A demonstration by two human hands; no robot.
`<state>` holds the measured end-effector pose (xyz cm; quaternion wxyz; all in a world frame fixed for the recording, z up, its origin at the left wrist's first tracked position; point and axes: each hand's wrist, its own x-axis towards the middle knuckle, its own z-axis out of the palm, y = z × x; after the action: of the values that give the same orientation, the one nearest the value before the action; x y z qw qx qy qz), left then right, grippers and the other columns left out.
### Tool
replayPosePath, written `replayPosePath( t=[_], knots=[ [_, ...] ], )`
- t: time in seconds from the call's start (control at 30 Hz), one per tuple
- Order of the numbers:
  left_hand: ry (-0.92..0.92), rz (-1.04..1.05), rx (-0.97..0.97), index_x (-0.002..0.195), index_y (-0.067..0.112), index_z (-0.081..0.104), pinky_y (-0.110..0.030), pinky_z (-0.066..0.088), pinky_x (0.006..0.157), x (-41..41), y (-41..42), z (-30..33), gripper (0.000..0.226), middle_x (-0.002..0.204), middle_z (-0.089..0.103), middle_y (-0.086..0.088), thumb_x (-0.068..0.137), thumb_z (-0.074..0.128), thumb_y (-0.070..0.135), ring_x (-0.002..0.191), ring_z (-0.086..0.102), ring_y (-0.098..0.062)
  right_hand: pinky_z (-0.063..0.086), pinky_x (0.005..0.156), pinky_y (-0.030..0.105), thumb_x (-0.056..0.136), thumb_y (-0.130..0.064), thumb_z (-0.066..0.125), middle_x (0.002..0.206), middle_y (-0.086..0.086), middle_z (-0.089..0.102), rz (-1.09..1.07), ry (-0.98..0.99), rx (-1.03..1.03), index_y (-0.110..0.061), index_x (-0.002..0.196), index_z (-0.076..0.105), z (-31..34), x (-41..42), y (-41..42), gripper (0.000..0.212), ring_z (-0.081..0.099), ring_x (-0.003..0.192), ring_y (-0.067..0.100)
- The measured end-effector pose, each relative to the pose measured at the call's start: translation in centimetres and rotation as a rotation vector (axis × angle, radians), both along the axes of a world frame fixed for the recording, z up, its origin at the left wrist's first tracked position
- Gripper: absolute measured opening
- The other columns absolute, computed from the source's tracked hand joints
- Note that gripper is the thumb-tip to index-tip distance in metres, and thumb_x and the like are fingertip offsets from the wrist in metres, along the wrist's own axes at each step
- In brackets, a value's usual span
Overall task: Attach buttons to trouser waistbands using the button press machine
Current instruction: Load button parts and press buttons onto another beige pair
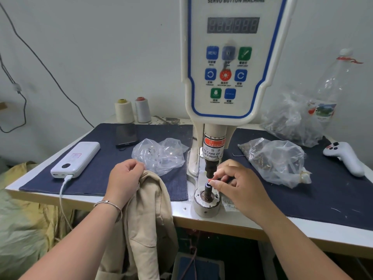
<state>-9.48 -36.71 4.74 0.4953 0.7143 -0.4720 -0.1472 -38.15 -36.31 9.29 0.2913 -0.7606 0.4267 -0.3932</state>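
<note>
Trousers [149, 209] left of machine [210, 174]; bags [159, 156] either side.

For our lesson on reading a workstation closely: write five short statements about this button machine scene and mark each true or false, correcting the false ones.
1. The left hand grips the beige trousers. True.
2. The right hand has its fingers at the lower die under the press head. True.
3. The trousers lie under the press head. False: they hang off the table edge, left of the die.
4. The power bank has no cable attached. False: a white cable is plugged in.
5. Two thread cones stand against the wall. True.
</note>
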Motion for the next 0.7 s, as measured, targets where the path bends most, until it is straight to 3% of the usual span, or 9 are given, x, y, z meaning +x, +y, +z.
replayPosePath(
  t=[0.17, 0.27, 0.47, 0.7],
  knots=[
    [-0.018, -0.001, 0.010, 0.073, 0.000, 0.066, -0.027, 0.037, 0.057, -0.05, 0.11, 0.10, 0.026, 0.075, 0.065, -0.017, 0.091, 0.056, 0.016, 0.063, 0.046, -0.013, 0.041, 0.060, 0.009, 0.083, -0.018, 0.073, 0.089, -0.028, 0.054, 0.026, 0.054, -0.021, -0.032, 0.072, 0.060, 0.29, 0.08, -0.20, 0.023, 0.054, 0.065, -0.003],
    [-0.031, -0.004, 0.013, 0.075, -0.003, 0.065, -0.030, 0.037, 0.058, 0.00, 0.09, 0.10, 0.027, 0.077, 0.064, -0.020, 0.091, 0.055, 0.016, 0.065, 0.046, -0.014, 0.038, 0.058, 0.010, 0.083, -0.018, 0.073, 0.088, -0.020, 0.056, 0.034, 0.101, -0.025, -0.034, 0.070, 0.055, 0.56, -0.05, -0.38, 0.027, 0.052, 0.065, -0.001],
    [-0.038, -0.002, 0.012, 0.074, -0.002, 0.065, -0.030, 0.037, 0.058, 0.02, 0.06, 0.03, 0.027, 0.076, 0.064, -0.019, 0.091, 0.055, 0.017, 0.064, 0.046, -0.014, 0.039, 0.055, 0.008, 0.082, -0.016, 0.075, 0.086, -0.009, 0.060, 0.034, 0.091, -0.014, -0.032, 0.068, 0.056, 0.86, 0.02, -0.34, 0.028, 0.053, 0.056, -0.005],
    [-0.030, -0.002, 0.015, 0.073, -0.001, 0.066, -0.027, 0.037, 0.057, 0.04, 0.06, 0.09, 0.026, 0.073, 0.063, -0.018, 0.091, 0.056, 0.016, 0.061, 0.044, -0.012, 0.038, 0.056, 0.008, 0.080, -0.017, 0.077, 0.087, -0.025, 0.056, 0.053, 0.042, 0.072, -0.024, 0.072, 0.069, 0.61, -0.18, -0.73, 0.014, 0.055, 0.063, -0.003]
  ],
)
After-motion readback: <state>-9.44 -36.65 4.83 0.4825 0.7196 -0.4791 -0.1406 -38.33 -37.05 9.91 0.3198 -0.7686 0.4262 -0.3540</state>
